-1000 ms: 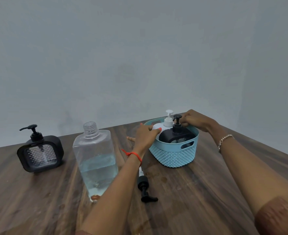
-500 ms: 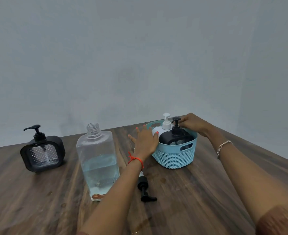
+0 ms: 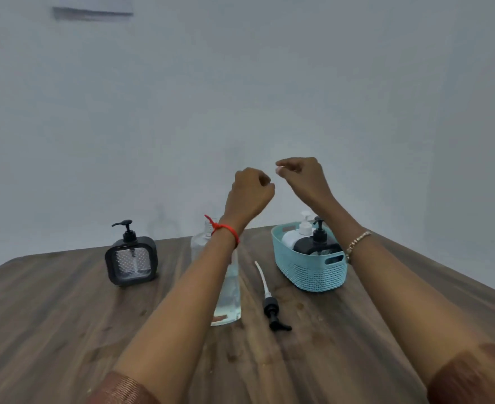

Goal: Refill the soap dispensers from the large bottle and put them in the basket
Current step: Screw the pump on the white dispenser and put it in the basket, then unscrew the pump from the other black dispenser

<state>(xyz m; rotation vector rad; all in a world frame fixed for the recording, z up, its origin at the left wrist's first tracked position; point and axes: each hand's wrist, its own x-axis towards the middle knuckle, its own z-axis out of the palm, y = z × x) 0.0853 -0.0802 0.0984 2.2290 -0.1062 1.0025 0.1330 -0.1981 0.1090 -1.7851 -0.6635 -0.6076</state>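
Both my hands are raised above the table and hold nothing. My left hand (image 3: 250,193) has its fingers curled into a fist. My right hand (image 3: 301,176) is close beside it, fingers loosely bent and pointing left. Below them, the teal basket (image 3: 310,277) holds a white dispenser (image 3: 294,236) and a black dispenser (image 3: 317,243), both upright. A second black square dispenser (image 3: 131,259) stands on the table at the left. The large clear bottle (image 3: 230,298), uncapped with some liquid at the bottom, is partly hidden behind my left forearm.
A loose black pump head with its white tube (image 3: 271,304) lies on the wooden table (image 3: 51,316) between the bottle and the basket. A plain grey wall rises right behind the table's far edge. Small wet spots mark the wood near the basket.
Both hands have let go of the basket and the dispensers in it and risen well above the table. The camera has tilted upward.
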